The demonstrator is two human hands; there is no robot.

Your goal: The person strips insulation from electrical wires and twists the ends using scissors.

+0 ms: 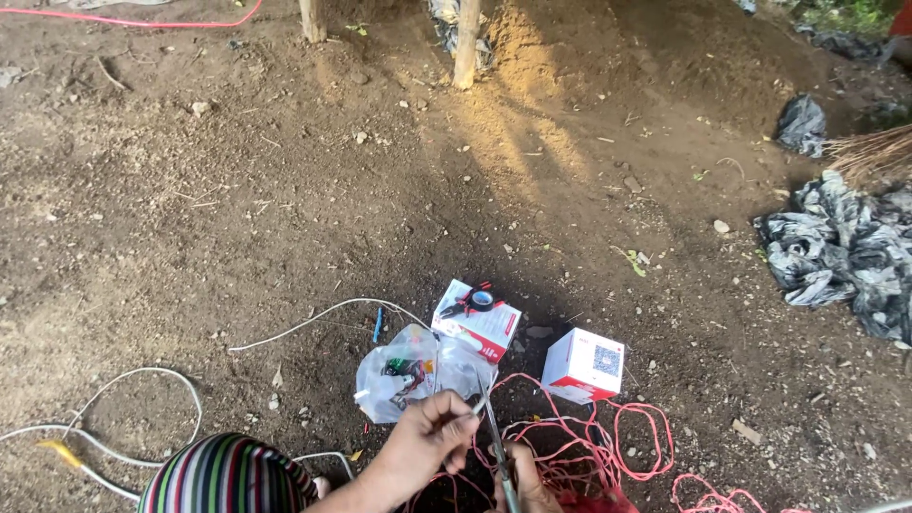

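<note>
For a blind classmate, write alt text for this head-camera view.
Two bare hands, left hand and right hand, hold a thin metal tool over tangled red wire on bare soil, near two small boxes and a plastic bag.

Daylight illumination, uneven. A bright sunlit patch falls on the soil (513, 123) at top centre, near the wooden post (465, 43); long diagonal shadows run from it toward lower right. The foreground lies in soft shade and is dimmer. White boxes (581, 365) show mild overexposure. Focus is adequate at centre; fine detail softens toward the corners. Slight wide-angle curvature appears at the frame edges.
</note>
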